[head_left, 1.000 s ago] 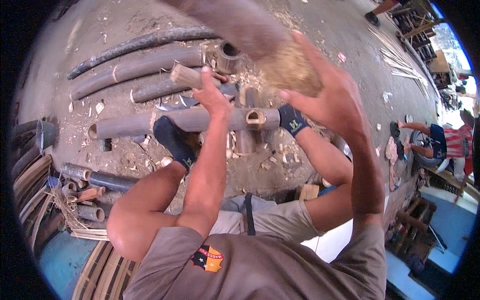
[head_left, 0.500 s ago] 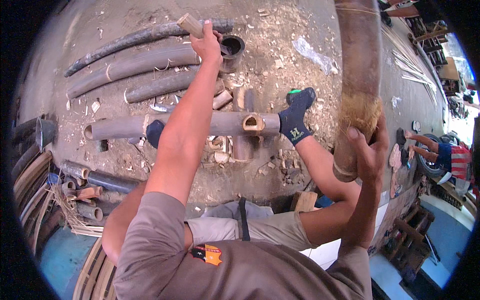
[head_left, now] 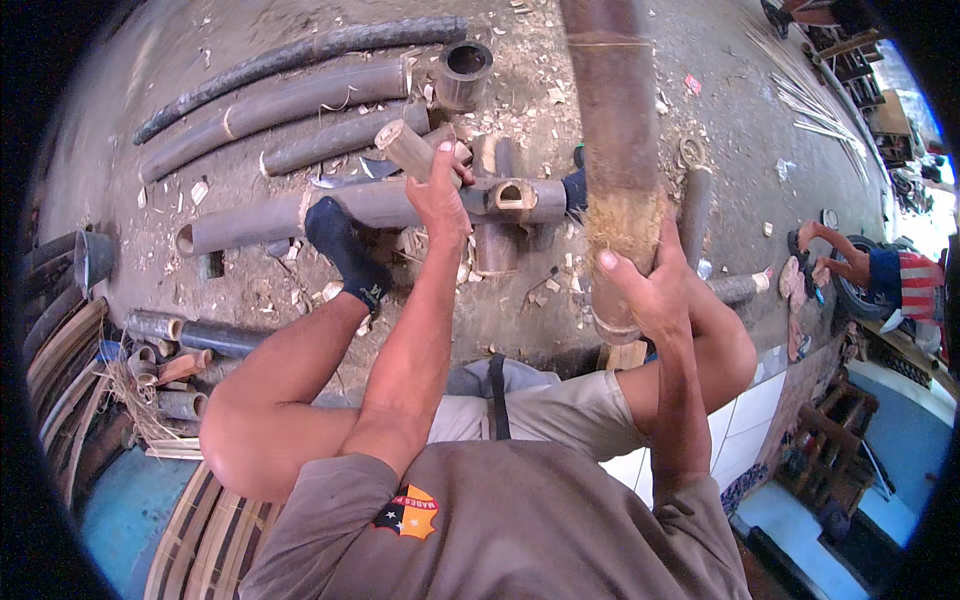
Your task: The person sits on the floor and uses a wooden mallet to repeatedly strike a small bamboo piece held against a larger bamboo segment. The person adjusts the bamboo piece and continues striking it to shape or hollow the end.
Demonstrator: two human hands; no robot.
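Note:
My left hand [head_left: 440, 200] is closed round a tool with a thick pale wooden handle [head_left: 402, 146]. Its working end is mostly hidden, so its kind cannot be told. Just below it lies a bamboo pole [head_left: 250, 228] with a square hole cut near its right end, resting across a short bamboo piece [head_left: 496, 250]. My right hand [head_left: 655, 290] grips a thick brown bamboo tube [head_left: 615, 120] near its lower end, thumb in front, by a rough, fibrous band. The tube is raised in front of me and runs past the picture's top edge.
Several bamboo poles [head_left: 280, 105] and an upright hollow bamboo section [head_left: 463, 90] lie or stand beyond, among wood chips. A curved blade [head_left: 375, 168] rests by the pole. Stacked bamboo strips [head_left: 65, 350] are at left. Another person [head_left: 885, 275] is at far right.
My left hand has come back from the upright bamboo section toward the pole with the tool. My right hand has moved the thick tube left. My left foot now rests on the pole.

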